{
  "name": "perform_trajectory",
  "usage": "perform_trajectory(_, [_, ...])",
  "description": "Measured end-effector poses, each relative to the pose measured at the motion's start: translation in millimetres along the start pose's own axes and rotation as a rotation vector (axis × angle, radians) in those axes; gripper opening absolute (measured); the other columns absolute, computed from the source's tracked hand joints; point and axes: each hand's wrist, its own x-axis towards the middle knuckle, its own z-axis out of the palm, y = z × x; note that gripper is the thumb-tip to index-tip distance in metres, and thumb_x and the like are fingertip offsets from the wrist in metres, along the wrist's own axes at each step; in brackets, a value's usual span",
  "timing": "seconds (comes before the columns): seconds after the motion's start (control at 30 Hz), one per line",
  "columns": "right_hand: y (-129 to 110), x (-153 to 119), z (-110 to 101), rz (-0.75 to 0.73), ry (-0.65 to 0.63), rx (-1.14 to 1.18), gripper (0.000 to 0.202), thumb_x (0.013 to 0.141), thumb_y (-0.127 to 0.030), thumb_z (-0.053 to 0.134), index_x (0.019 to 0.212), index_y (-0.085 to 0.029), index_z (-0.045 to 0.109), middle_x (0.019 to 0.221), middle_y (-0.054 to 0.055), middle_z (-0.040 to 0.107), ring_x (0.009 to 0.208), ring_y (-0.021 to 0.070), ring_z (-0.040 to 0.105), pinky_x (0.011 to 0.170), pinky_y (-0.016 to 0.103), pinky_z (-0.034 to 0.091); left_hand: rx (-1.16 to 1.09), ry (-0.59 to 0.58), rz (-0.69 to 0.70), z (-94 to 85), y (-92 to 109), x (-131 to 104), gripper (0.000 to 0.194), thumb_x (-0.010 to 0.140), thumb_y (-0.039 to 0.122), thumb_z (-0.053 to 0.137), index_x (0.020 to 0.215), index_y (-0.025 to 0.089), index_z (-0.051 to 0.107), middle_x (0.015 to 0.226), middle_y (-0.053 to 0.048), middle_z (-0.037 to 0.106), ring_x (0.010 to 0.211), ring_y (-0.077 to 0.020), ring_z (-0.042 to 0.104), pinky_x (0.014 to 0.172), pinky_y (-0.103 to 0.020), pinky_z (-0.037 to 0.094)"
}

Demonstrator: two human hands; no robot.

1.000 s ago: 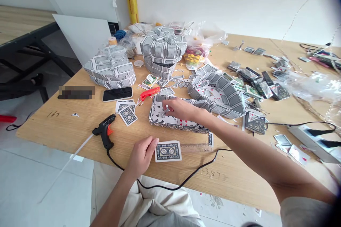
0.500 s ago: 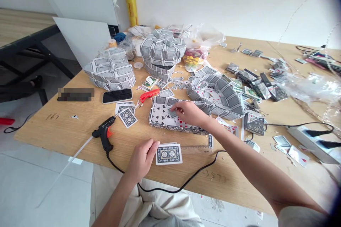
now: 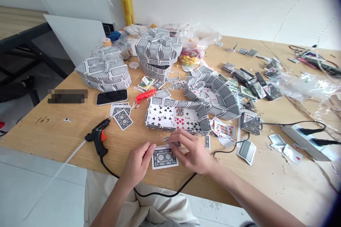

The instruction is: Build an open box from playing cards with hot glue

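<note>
At the front of the wooden table, my left hand (image 3: 139, 161) is closed on the left end of some blue-patterned playing cards (image 3: 164, 157), its thumb over their edge. Just above the cards, my right hand (image 3: 190, 151) pinches a small cut piece of card (image 3: 174, 144), partly hidden by the fingers. Beyond both hands stands a shallow rectangular box (image 3: 160, 127) made of playing cards, lined with club and heart faces. To the left lies a black hot glue gun (image 3: 99, 138) with an orange trigger, beside a few loose cards (image 3: 123, 118).
A red-handled cutter (image 3: 145, 95) and a phone (image 3: 112, 97) lie behind the loose cards. Further back are a round lidded card box (image 3: 160, 51), an oval one (image 3: 105, 72) and an open card tray (image 3: 226, 108). A power strip (image 3: 306, 142) is at right; the gun's cord crosses the front edge.
My right hand has come out of the rectangular box with the small card piece, back toward me beside my left hand. The left hand keeps its hold on the cards. The view has shifted slightly.
</note>
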Motion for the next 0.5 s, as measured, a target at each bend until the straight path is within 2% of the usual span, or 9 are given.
perform_trajectory(0.1, [12.0,-10.9,11.7,-0.044,-0.019,0.010,0.029,0.106,-0.013,0.055,0.127,-0.028,0.068,0.111,0.010,0.073,0.099,0.0238,0.073,0.082,0.040,0.066,0.022,-0.001,0.007,1.4,-0.1,-0.2,0.046,0.113,0.045,0.046,0.073,0.023,0.044,0.062,0.003,0.053,0.058,-0.0125,0.051,0.061,-0.028,0.034])
perform_trajectory(0.23, [19.7,-19.2,21.0,-0.017,0.030,0.063,0.032,0.107,-0.014,0.053,0.128,-0.029,0.069,0.112,0.011,0.072,0.100,0.0249,0.073,0.084,0.041,0.067,0.061,0.008,0.001,2.5,1.2,0.2,0.046,0.113,0.045,0.045,0.072,0.023,0.042,0.062,0.003,0.052,0.058,-0.0125,0.048,0.060,-0.028,0.034])
perform_trajectory(0.5, [22.5,-26.3,21.7,-0.003,0.078,0.063,0.030,0.106,-0.015,0.053,0.126,-0.030,0.069,0.111,0.011,0.073,0.100,0.0260,0.072,0.085,0.043,0.066,0.088,0.054,0.021,2.8,2.9,2.1,0.046,0.112,0.042,0.048,0.071,0.023,0.042,0.059,0.005,0.048,0.055,-0.0111,0.046,0.058,-0.026,0.035])
